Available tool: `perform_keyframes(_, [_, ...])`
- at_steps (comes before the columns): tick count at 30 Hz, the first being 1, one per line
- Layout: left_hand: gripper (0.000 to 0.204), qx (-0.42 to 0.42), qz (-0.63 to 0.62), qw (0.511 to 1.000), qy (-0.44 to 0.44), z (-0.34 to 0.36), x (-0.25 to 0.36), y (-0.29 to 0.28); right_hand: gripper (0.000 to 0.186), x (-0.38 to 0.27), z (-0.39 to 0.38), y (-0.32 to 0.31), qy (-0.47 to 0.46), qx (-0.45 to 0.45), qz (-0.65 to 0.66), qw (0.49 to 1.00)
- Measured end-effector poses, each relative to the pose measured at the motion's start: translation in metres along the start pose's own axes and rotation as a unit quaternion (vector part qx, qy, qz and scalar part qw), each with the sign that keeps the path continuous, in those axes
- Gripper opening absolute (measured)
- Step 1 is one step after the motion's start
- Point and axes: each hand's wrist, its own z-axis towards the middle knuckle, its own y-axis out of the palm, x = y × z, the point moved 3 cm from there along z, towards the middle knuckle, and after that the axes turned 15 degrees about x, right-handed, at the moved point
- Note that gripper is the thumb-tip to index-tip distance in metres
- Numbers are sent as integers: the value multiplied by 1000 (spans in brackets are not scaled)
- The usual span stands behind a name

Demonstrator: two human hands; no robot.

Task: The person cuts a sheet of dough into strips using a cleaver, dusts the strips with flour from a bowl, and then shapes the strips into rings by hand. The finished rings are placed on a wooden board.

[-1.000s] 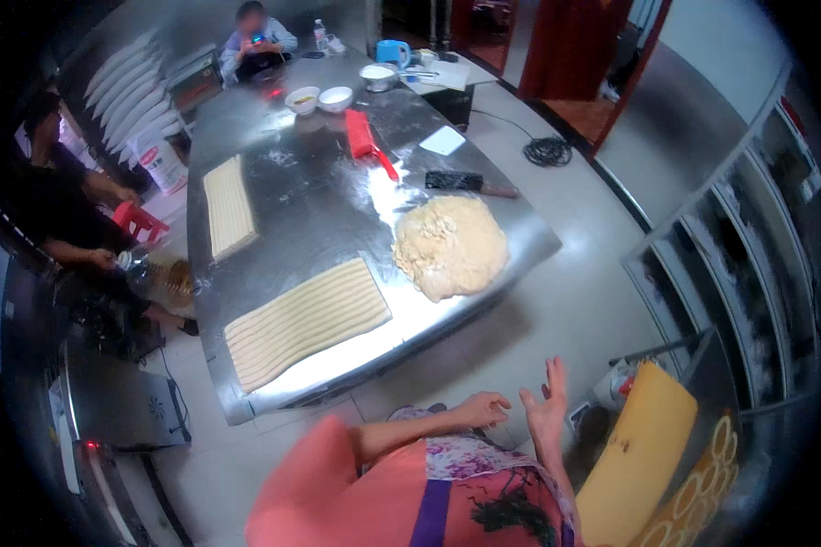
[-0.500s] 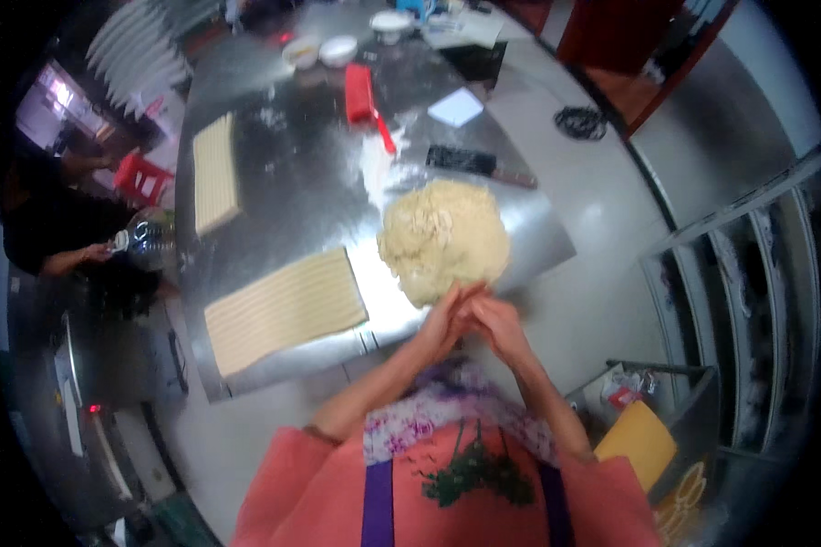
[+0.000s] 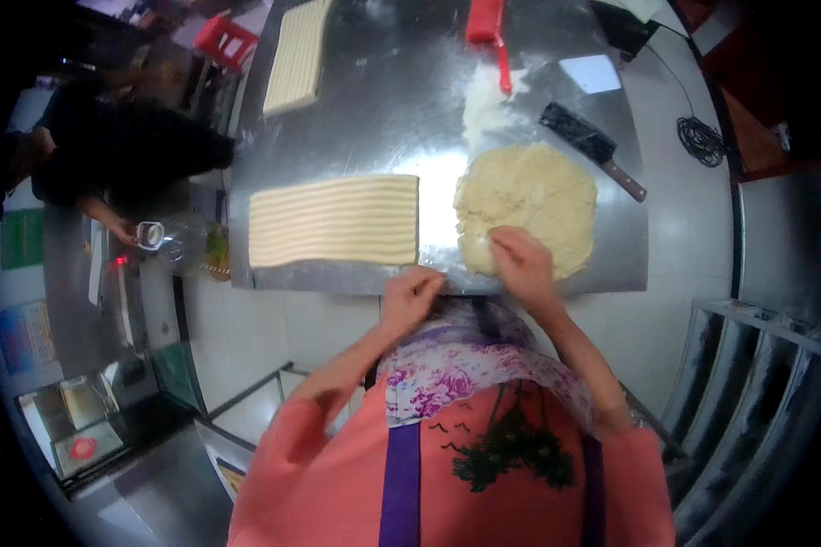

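Right hand [image 3: 523, 264] rests on the near edge of the dough mound [image 3: 531, 206], centre right of frame, fingers curled and pressing into it. Left hand [image 3: 409, 296] sits at the bench [image 3: 383, 109] front edge, centre frame, fingers narrowly bunched, holding nothing visible. Ridged dough sheet [image 3: 335, 221] lies just left of the mound. A cleaver [image 3: 591, 149] lies upper right.

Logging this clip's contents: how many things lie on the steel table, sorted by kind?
Sheets of ridged dough strips: 2, one near the hands, one at the far left
Dough mounds: 1, under the right hand
Cleavers: 1
Red scrapers: 1
White paper pieces: 1
Total: 6
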Motion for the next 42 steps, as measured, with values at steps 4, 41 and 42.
perform_keyframes(4, [16, 34, 99, 992, 65, -8, -53, -66, 23, 10, -40, 73, -105, -125, -38, 986])
perform_keyframes(41, [65, -65, 349, 907, 228, 10, -180, -184, 64, -2, -140, 234, -130, -134, -438, 879])
perform_keyframes(42, [64, -71, 352, 906, 224, 4, -184, -186, 64, 0, -143, 233, -121, -150, -440, 877])
